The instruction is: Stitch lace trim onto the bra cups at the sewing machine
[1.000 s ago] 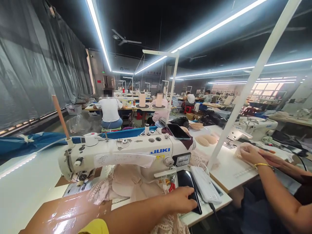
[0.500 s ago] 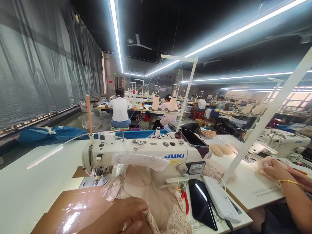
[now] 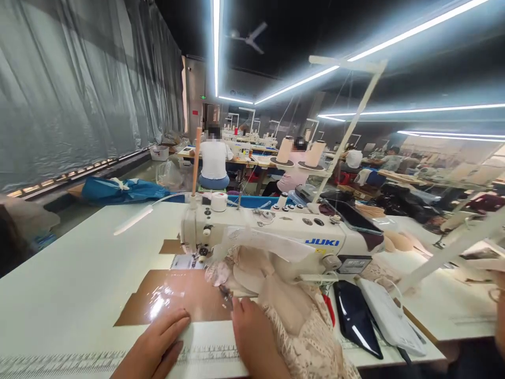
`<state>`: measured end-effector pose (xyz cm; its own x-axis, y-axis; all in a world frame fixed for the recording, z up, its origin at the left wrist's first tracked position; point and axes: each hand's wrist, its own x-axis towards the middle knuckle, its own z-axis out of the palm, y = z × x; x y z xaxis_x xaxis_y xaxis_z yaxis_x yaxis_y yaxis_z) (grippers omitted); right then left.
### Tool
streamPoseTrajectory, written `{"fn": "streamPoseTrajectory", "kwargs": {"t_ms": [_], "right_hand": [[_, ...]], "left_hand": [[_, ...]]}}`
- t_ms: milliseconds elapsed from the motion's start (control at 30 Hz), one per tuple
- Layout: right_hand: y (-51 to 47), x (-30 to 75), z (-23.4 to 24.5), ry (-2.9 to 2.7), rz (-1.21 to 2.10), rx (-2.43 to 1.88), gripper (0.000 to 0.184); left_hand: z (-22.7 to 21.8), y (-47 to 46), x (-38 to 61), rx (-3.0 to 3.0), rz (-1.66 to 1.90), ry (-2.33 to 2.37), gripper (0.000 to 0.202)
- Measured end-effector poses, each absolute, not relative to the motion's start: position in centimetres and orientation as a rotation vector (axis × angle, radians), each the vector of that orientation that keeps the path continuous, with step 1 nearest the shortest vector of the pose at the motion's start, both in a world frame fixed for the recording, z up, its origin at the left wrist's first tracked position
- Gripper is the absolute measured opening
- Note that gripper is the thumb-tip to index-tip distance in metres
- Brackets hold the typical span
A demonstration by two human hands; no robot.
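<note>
My left hand [image 3: 158, 342] lies flat on the white table [image 3: 79, 279], fingers stretched out toward a taped brown cardboard patch [image 3: 177, 297]. My right hand [image 3: 254, 337] rests closed beside a heap of beige lace fabric [image 3: 300, 331] and pinches a small dark tool [image 3: 228, 297] that I cannot make out. The fabric runs under the arm of a white JUKI sewing machine [image 3: 284, 237], whose needle end [image 3: 197, 252] is just beyond the cardboard.
A dark phone [image 3: 355, 316] and a white flat device [image 3: 389, 316] lie right of the fabric. Another phone [image 3: 357, 218] sits on the machine. A co-worker's hand [image 3: 499, 279] shows at the far right. Other people sit at machines behind. Thread cones [image 3: 284, 150] stand on a rack.
The view has swung left. My right hand left the dark phone and came to the fabric in front of the machine. My left hand has come into view, flat on the table.
</note>
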<state>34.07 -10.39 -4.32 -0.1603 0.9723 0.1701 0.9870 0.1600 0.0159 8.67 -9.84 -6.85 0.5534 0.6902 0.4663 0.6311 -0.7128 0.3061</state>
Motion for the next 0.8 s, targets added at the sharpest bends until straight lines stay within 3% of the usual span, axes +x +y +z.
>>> {"fn": "streamPoseTrajectory", "kwargs": {"t_ms": [167,533,667,800], "right_hand": [[-9.4,33.0,-3.9,-2.356,-0.045,-2.055,0.045],[-10.6,32.1,-2.0,-2.283,0.07,-2.112,0.043],[-10.7,30.5,-1.0,-2.38,0.127,-1.95,0.033],[-11.5,34.6,3.1,-2.266,0.127,-1.698,0.033]], "left_hand": [[-4.2,-10.3,8.9,2.579,0.739,1.1,0.03],[-3.8,-11.0,8.4,2.54,0.782,0.996,0.029],[-4.1,-11.1,8.2,2.552,0.783,0.997,0.03],[-7.3,-9.5,7.9,2.637,0.962,0.928,0.031]]}}
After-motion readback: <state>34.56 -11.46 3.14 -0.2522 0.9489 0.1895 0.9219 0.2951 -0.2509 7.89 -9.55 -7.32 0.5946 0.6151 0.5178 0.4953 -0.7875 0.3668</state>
